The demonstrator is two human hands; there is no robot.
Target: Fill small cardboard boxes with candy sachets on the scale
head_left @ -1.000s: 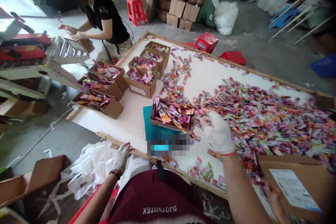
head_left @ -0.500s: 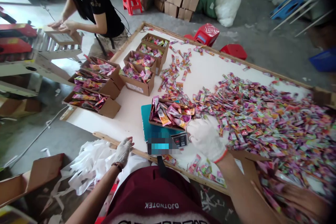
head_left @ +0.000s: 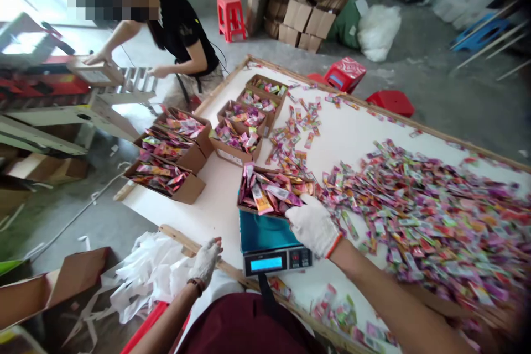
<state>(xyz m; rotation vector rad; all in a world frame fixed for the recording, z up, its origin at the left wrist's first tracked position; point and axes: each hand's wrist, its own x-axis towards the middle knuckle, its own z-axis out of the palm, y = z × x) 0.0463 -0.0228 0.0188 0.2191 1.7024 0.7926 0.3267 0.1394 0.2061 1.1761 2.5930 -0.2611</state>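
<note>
My right hand [head_left: 313, 225], in a white work glove with an orange cuff, grips the near right corner of a cardboard box [head_left: 265, 213] filled with small colourful sachets [head_left: 269, 191]. That box is over the far part of a digital scale [head_left: 265, 235] with a teal plate and a lit blue display; whether its underside still touches the plate cannot be seen. My left hand [head_left: 207, 260], gloved too, holds nothing. Its fingers are stretched out above the table's front edge, near a heap of white strips [head_left: 151, 268].
Several filled boxes [head_left: 188, 185] stand at the table's left and back left. A large sachet pile [head_left: 431, 215] covers the right side. Across the table, a co-worker [head_left: 182, 27] has a hand on a carton [head_left: 97, 72] on a roller conveyor [head_left: 139, 80]. Red stools [head_left: 231, 14] stand behind.
The filled box has shifted away from me and left across the scale, with my right hand on it, uncovering more plate. The view has swung slightly. The co-worker's hands have separated.
</note>
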